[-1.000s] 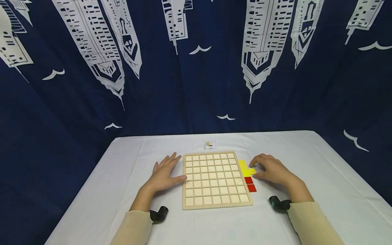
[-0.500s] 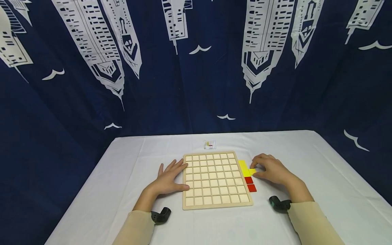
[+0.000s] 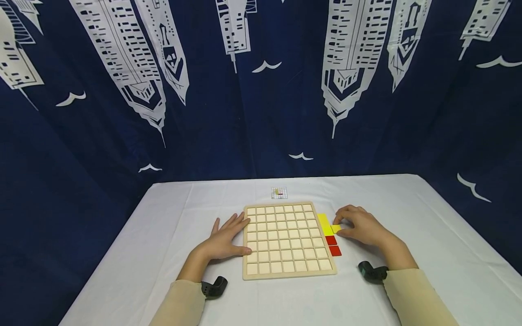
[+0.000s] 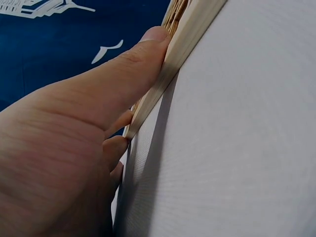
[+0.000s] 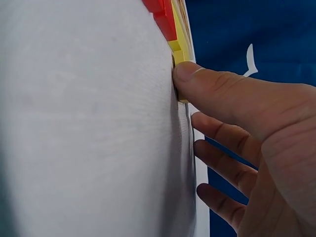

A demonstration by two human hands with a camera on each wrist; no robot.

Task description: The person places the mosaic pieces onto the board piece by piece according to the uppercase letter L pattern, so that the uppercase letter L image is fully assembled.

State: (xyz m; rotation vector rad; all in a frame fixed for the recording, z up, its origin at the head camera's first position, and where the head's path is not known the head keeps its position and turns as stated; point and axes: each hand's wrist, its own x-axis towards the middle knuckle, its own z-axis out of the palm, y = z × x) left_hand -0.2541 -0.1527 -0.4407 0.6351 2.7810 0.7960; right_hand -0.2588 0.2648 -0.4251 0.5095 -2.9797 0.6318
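Observation:
A wooden grid board (image 3: 289,275) lies flat in the middle of the table. My left hand (image 3: 223,241) rests on its left edge with spread, mostly straight fingers; in the left wrist view the thumb (image 4: 123,74) lies against the board's side. Along the right edge lie yellow and red pieces. My right hand (image 3: 360,226) pinches the small yellow tile (image 3: 336,229) between thumb and forefinger; in the right wrist view the thumb (image 5: 217,89) covers part of this tile. It lies against a longer yellow piece (image 3: 324,223). Two red squares (image 3: 335,251) sit just below them.
A small printed grid card (image 3: 279,193) with coloured marks lies beyond the board's far edge. White cloth (image 3: 440,235) covers the table. Behind it hangs a dark blue curtain (image 3: 253,122) with white building prints. Each wrist carries a black camera mount (image 3: 372,271).
My left hand has shifted slightly right and nearer, bringing its fingers onto the board's edge. The right fingers have closed in a little on the small yellow tile. The board stays put.

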